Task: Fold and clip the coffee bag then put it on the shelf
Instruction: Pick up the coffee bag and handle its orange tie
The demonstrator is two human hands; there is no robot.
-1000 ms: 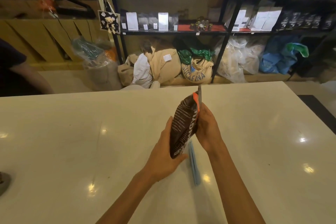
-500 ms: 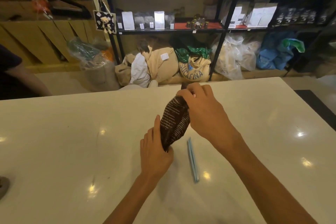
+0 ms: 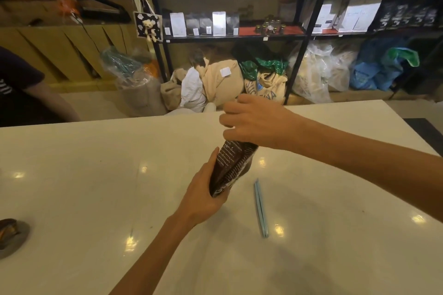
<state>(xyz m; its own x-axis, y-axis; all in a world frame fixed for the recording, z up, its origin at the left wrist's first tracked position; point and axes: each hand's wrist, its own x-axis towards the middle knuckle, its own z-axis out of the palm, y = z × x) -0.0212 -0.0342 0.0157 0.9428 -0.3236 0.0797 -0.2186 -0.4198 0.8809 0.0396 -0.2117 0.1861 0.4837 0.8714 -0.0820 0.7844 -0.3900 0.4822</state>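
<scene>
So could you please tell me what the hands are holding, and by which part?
Both hold the coffee bag: the left hand grips its lower end, the right hand closes over its top.

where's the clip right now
In the head view the blue clip lies flat on the white table, untouched, just right of the coffee bag that both hands hold.

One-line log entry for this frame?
stage: folding | left hand: bag base | right hand: bag top | clip: on table, untouched
</scene>
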